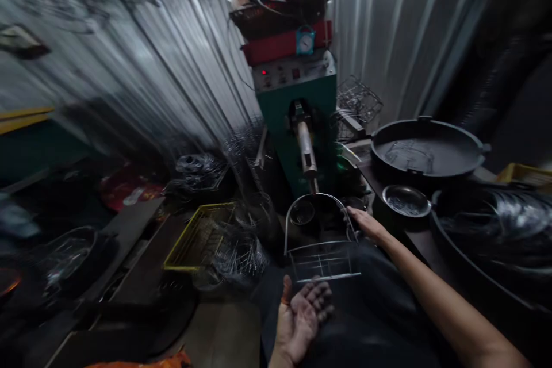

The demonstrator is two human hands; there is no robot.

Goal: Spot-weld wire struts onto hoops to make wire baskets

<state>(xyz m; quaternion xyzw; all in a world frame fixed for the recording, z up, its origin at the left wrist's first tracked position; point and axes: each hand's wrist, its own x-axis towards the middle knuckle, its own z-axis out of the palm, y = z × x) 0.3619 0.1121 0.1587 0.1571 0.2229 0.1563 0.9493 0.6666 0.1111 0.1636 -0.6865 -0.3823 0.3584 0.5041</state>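
A wire basket (323, 261) with a tall arched handle rests at my lap, its gridded side facing me. My right hand (362, 222) grips the right side of the arch, the fingers partly hidden behind the wire. Just below the basket's lower edge, my left hand (305, 313) is turned palm up with its fingers loosely spread and nothing in it. Beyond the arch stands a green welding machine (278, 118), its metal arm (306, 146) pointing toward me and down to the top of the arch. Whether the arm's tip touches the wire, I cannot tell.
To the left, a yellow crate (179, 241) stands beside a heap of wire parts (241, 256). On the right are a large black basin (431, 152), a small metal bowl (405, 202) and a tub of wire rings (517, 230). A corrugated metal wall (375, 17) rises behind.
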